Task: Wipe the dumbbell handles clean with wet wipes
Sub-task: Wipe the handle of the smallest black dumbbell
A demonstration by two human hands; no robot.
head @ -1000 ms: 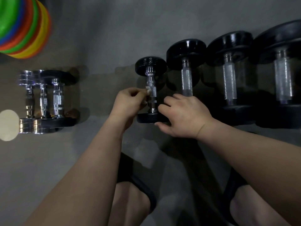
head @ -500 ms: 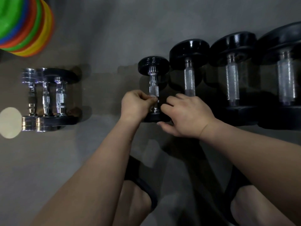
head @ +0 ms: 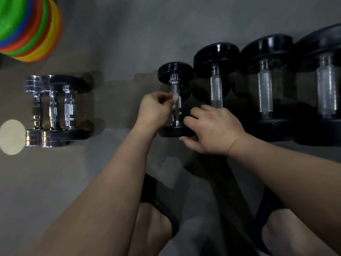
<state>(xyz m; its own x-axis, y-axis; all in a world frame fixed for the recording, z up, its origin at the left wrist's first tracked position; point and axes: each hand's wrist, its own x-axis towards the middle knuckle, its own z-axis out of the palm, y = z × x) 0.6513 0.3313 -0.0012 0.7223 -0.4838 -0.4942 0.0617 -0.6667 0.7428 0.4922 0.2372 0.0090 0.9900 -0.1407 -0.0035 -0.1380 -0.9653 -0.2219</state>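
Note:
A small black dumbbell [head: 175,71] with a chrome handle lies on the grey floor at the middle. My left hand [head: 154,109] pinches a crumpled white wet wipe [head: 175,99] against the upper half of that handle. My right hand [head: 212,130] rests on the dumbbell's near black head, fingers curled over its top and thumb under its edge. To the right lie three larger black dumbbells [head: 216,89] [head: 265,93] [head: 326,89] with knurled silver handles.
Three small chrome dumbbells [head: 52,109] lie together at the left. A stack of coloured discs [head: 27,26] is at the top left, and a pale round disc [head: 12,136] at the left edge. My knees and dark sandals show at the bottom.
My left hand has slid the wipe up the handle, from near the lower head to the upper half. My right hand has stayed on the near head.

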